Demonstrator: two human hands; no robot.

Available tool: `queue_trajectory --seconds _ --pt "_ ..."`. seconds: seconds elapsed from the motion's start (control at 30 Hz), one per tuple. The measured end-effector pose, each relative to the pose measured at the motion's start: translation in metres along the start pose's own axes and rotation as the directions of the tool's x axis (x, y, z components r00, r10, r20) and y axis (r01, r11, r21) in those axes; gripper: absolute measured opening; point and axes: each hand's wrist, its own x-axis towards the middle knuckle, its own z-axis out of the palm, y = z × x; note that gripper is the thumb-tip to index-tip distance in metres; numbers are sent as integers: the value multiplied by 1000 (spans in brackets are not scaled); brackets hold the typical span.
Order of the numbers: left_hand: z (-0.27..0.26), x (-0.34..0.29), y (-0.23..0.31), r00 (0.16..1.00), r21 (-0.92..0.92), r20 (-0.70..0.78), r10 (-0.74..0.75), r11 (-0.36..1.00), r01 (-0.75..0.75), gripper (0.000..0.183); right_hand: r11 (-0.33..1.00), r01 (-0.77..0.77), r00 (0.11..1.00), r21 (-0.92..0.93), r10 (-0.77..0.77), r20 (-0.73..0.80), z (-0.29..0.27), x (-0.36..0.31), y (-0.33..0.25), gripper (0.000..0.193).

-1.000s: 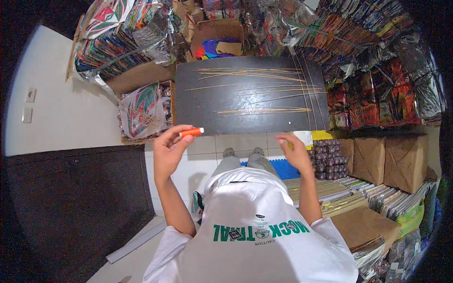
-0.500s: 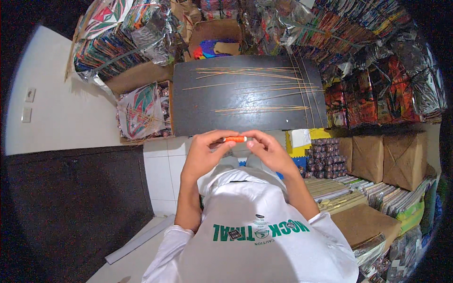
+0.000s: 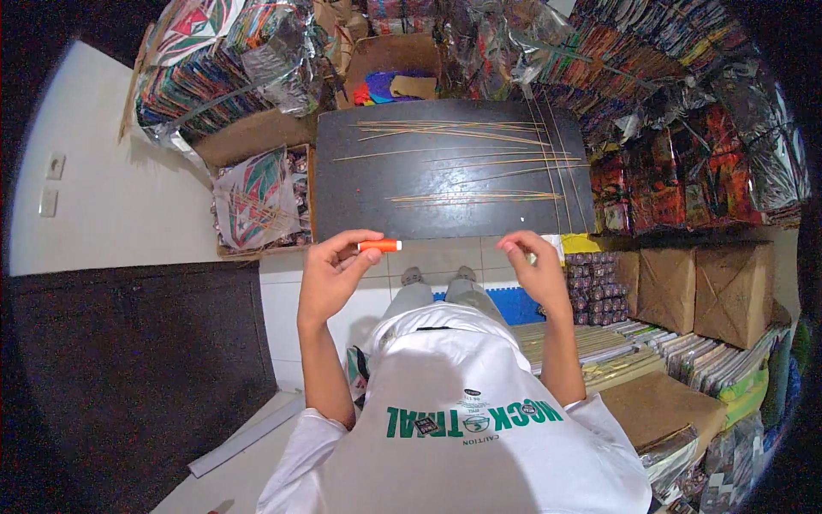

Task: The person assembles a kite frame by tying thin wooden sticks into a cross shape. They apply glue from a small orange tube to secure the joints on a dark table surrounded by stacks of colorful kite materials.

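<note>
Orange spool (image 3: 379, 246) is pinched by left hand (image 3: 330, 281); right hand (image 3: 541, 276) has fingertips pressed together.

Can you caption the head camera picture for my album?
Left hand holding an orange spool beside a dark table with thin sticks.

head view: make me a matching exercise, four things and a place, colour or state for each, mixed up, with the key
Things
1. orange spool
2. thin sticks
3. shirt
4. brown packages

Places, colours, states
A. white with green lettering
B. standing side by side at the right
C. held in the left hand
D. spread across the dark table

Pairs: 1-C, 2-D, 3-A, 4-B
</note>
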Motion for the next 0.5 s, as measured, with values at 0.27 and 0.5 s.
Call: queue_trajectory --seconds 0.27,0.5 --pt "49 7 -1 975 -115 220 22 993 4 24 941 59 983 334 -114 146 41 4 -49 38" --pt "57 9 1 966 -68 249 70 996 -55 25 888 -35 976 458 -68 207 61 7 -61 33"
